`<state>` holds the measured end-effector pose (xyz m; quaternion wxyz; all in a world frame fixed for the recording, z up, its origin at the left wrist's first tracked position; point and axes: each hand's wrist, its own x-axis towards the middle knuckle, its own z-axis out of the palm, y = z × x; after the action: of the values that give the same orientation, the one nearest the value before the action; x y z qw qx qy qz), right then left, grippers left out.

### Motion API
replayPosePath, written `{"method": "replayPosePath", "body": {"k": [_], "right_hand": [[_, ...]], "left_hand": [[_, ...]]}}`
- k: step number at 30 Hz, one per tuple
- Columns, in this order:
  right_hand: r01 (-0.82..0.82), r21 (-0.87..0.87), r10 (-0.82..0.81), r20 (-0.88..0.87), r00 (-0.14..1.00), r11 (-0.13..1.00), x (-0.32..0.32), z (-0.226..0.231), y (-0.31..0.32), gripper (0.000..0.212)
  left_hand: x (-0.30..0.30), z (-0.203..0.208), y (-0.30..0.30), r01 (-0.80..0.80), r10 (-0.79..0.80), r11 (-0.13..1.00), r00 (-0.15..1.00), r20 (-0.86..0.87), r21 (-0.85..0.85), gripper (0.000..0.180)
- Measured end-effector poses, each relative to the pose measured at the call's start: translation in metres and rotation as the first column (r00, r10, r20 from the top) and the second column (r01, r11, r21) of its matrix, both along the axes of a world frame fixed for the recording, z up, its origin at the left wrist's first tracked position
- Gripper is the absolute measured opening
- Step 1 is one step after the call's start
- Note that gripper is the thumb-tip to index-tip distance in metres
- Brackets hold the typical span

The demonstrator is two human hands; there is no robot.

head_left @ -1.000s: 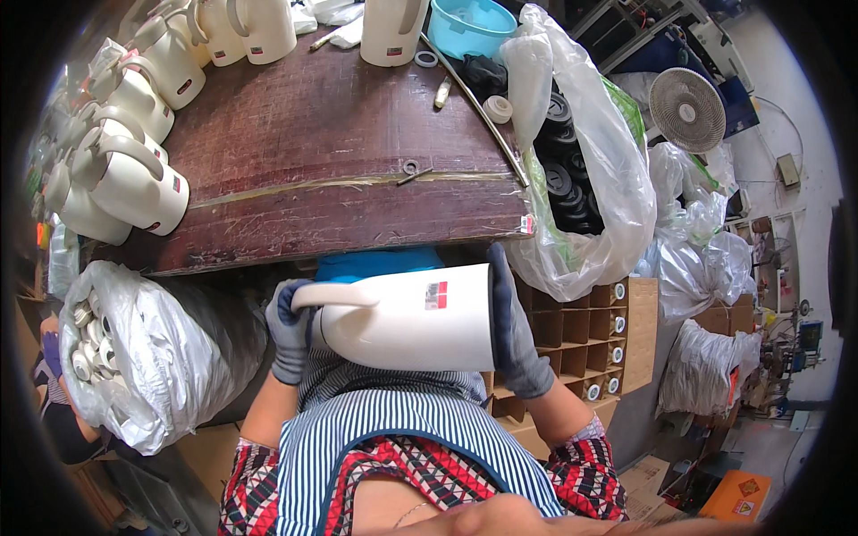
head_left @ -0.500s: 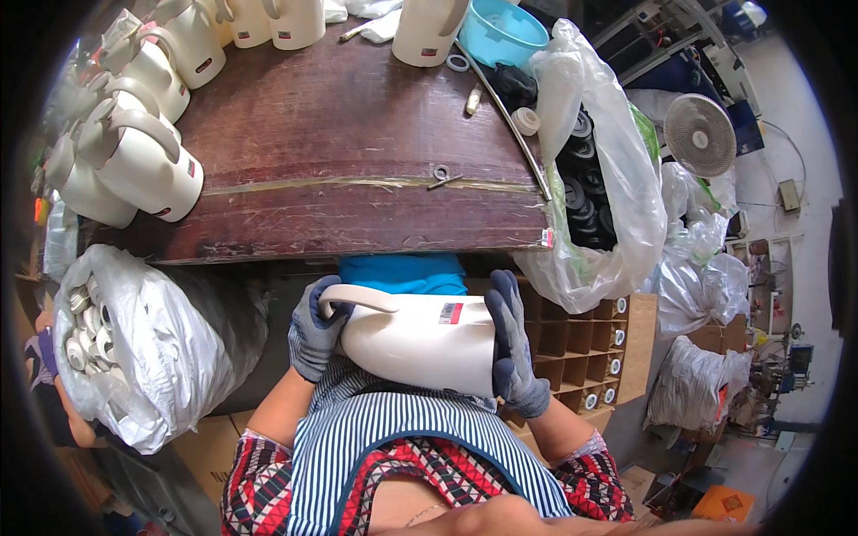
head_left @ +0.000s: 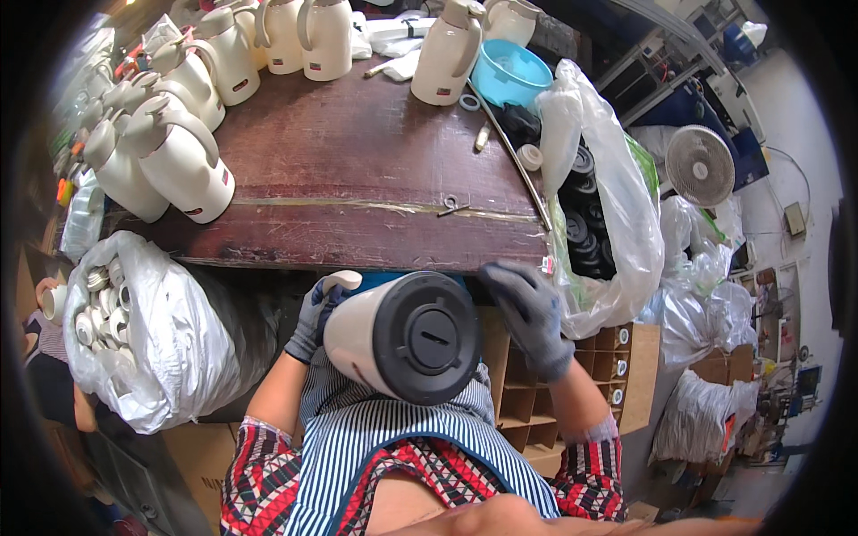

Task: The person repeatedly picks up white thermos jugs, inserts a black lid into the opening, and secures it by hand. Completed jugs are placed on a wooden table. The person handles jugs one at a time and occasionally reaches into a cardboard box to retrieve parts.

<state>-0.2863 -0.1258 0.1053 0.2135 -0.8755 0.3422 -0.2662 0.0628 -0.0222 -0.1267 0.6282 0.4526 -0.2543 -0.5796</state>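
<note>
A cream-white thermos jug [head_left: 350, 347] lies on its side in front of my apron, its round black base [head_left: 407, 353] turned up and toward me. My left hand [head_left: 310, 323], in a grey work glove, is closed round the jug's handle [head_left: 343, 279]. Off to the right of the base hovers my gloved right hand [head_left: 539, 323], apart from the jug, fingers stretched out and nothing in them. Most of the jug's far side is hidden.
Several similar jugs [head_left: 186, 170] stand along the left and back of the dark red-brown table [head_left: 340, 161]. Black round parts fill a plastic bag [head_left: 626, 223] at the right. A white bag [head_left: 179, 357] of white parts sits left, a divided carton [head_left: 639, 375] below right.
The jug has turned so its black base, hidden before, now faces up toward me. My right hand has come off the base and opened. My left hand keeps hold of the handle.
</note>
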Motion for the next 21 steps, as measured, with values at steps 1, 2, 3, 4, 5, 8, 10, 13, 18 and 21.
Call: {"method": "replayPosePath", "body": {"k": [1, 2, 3, 4, 5, 8, 10, 13, 18, 21], "right_hand": [[0.043, -0.148, -0.067, -0.161, 0.985, 0.988, 0.011, -0.006, -0.022, 0.043], [0.018, -0.144, -0.054, -0.247, 0.967, 0.989, 0.025, -0.021, -0.051, 0.046], [-0.003, -0.143, -0.046, -0.335, 0.941, 0.990, 0.037, -0.047, -0.083, 0.051], [-0.030, -0.138, -0.031, -0.419, 0.908, 0.990, 0.046, -0.072, -0.106, 0.058], [-0.054, -0.182, -0.027, -0.416, 0.909, 0.982, 0.052, -0.099, -0.119, 0.065], [-0.130, -0.244, 0.023, -0.399, 0.917, 0.961, 0.049, -0.145, -0.123, 0.095], [-0.242, -0.281, 0.075, -0.496, 0.865, 0.929, 0.040, -0.155, -0.099, 0.093], [-0.243, -0.401, 0.071, -0.398, 0.915, 0.883, 0.011, -0.167, -0.070, 0.058], [0.039, -0.196, -0.003, 0.179, 0.984, 0.980, 0.048, -0.056, -0.038, 0.037], [-0.128, 0.173, 0.095, 0.185, 0.978, 0.977, 0.067, 0.037, -0.007, 0.033]], "left_hand": [[-0.001, 0.014, 0.005, -0.003, 0.004, 1.000, 0.999, -0.033, 0.018, 0.028], [0.000, 0.013, 0.009, -0.022, 0.028, 0.997, 0.996, -0.082, 0.069, 0.030], [-0.001, 0.018, 0.011, -0.056, 0.055, 0.998, 0.998, 0.017, 0.037, 0.030], [-0.001, 0.023, 0.013, -0.094, 0.093, 0.996, 0.989, 0.117, 0.007, 0.031], [-0.001, 0.021, 0.020, -0.151, 0.144, 0.988, 0.976, 0.165, 0.030, 0.031], [0.003, 0.023, 0.033, -0.274, 0.219, 0.960, 0.858, 0.465, 0.054, 0.033], [0.014, -0.007, 0.041, -0.306, 0.238, 0.951, 0.821, 0.518, 0.050, 0.032], [0.008, -0.004, 0.034, -0.323, 0.292, 0.941, 0.925, 0.244, 0.101, 0.030], [0.019, -0.001, 0.031, -0.326, 0.301, 0.945, 0.905, 0.302, 0.034, 0.025], [0.021, 0.003, 0.027, -0.283, 0.278, 0.959, 0.947, 0.163, 0.007, 0.021]]}}
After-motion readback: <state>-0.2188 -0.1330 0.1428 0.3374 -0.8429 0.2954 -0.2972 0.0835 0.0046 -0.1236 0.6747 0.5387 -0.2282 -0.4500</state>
